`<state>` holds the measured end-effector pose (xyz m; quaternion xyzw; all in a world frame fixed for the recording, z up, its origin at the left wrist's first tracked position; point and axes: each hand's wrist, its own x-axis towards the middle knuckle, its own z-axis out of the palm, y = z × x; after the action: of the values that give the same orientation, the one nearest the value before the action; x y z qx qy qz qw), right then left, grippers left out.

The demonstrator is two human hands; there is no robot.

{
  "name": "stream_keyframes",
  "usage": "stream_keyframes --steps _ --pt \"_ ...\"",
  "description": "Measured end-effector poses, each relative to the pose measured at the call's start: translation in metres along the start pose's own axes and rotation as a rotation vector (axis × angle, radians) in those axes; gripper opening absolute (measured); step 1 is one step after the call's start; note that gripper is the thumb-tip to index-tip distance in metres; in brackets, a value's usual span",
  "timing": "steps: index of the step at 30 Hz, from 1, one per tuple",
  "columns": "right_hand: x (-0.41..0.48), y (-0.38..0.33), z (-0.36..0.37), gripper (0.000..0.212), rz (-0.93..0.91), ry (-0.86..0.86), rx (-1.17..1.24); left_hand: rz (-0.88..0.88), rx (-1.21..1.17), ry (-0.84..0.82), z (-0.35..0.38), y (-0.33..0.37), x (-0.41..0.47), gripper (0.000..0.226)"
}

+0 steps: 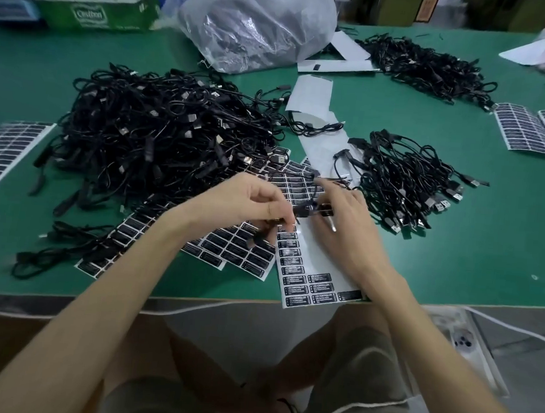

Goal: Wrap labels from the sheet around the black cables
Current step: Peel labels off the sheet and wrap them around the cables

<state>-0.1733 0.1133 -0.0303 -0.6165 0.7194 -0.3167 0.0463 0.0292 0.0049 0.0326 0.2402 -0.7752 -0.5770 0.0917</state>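
Head view, scene: a green table (pixel 454 267) takes up the upper two thirds of the frame. A large pile (pixel 160 134) of cables lies left of centre and a small pile (pixel 408 183) right of centre.
Left hand (pixel 258 202): at frame centre, grip clamped on the black cable (pixel 309 210), pinched at the fingertips.
Right hand (pixel 344 218): just right of the left one, fingers curled down onto the same cable. The grip looks closed on it, though blur hides the fingertips.
Task's thing: the cable is stretched between both hands, directly above the label sheet (pixel 311 273) at the table's near edge. The sheet is mostly peeled, with some labels left at its lower end.
Likely step: wrapping a label round this cable. The label itself cannot be made out.
Risk: a sticky label may fold onto itself or go on crooked if the cable twists between the pinches.
Risk: the trailing cable could snag the loose sheets and drag them.
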Motion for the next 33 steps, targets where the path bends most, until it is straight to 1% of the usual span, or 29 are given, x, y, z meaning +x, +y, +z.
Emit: stream_keyframes --steps 2,4,6,7,9,11,13,15,18,21,22,24,27,28,30,31,33 --pt "0.000 -0.002 -0.002 0.047 -0.035 0.005 -0.015 -0.014 0.029 -0.097 0.002 0.004 -0.001 0.030" --pt "0.000 -0.003 -0.002 0.041 -0.069 0.001 -0.030 -0.045 0.077 -0.160 0.004 0.006 0.000 0.035" --pt "-0.001 -0.004 -0.002 0.032 -0.108 -0.006 -0.075 -0.071 0.133 -0.203 0.006 0.005 0.002 0.037" --pt "-0.001 -0.004 -0.001 0.028 -0.122 -0.002 -0.084 -0.081 0.162 -0.198 0.006 0.004 0.002 0.037" --pt "-0.001 -0.004 -0.001 0.023 -0.149 0.021 -0.080 -0.097 0.205 -0.097 0.006 0.001 0.004 0.035" --pt "-0.002 -0.002 0.000 0.023 -0.188 0.040 -0.079 -0.112 0.178 0.065 0.007 -0.002 0.009 0.031" --pt "-0.001 -0.001 0.000 0.025 -0.241 0.058 -0.078 -0.142 0.067 0.227 0.010 -0.006 0.017 0.032" --pt "-0.001 -0.002 0.000 0.028 -0.315 0.080 -0.084 -0.173 -0.077 0.318 0.014 -0.008 0.027 0.036" --pt "-0.002 -0.003 -0.002 0.033 -0.396 0.064 -0.078 -0.147 -0.227 0.340 0.021 -0.011 0.041 0.037" --pt "-0.001 -0.004 -0.003 0.039 -0.404 0.025 -0.052 -0.087 -0.378 0.460 0.024 -0.014 0.051 0.027" --pt "-0.001 -0.004 -0.004 0.040 -0.391 0.014 -0.045 -0.078 -0.444 0.483 0.024 -0.015 0.054 0.024" --pt "-0.002 -0.006 -0.004 0.043 -0.343 -0.007 -0.028 -0.063 -0.594 0.465 0.021 -0.015 0.055 0.022" --pt "-0.003 -0.007 -0.001 0.049 -0.189 -0.034 0.039 -0.042 -0.725 0.439 0.016 -0.013 0.052 0.032" --pt "-0.002 -0.004 0.000 0.048 -0.133 -0.030 0.045 -0.020 -0.739 0.445 0.014 -0.013 0.051 0.033" --pt "0.001 0.001 0.002 0.044 -0.077 -0.035 -0.022 0.017 -0.716 0.464 0.009 -0.014 0.048 0.026" --pt "0.002 0.003 0.003 0.045 -0.081 -0.054 -0.078 0.023 -0.638 0.480 0.007 -0.014 0.047 0.022" --pt "0.005 0.005 0.006 0.052 -0.115 -0.086 -0.151 0.030 -0.367 0.512 0.006 -0.017 0.044 0.020"
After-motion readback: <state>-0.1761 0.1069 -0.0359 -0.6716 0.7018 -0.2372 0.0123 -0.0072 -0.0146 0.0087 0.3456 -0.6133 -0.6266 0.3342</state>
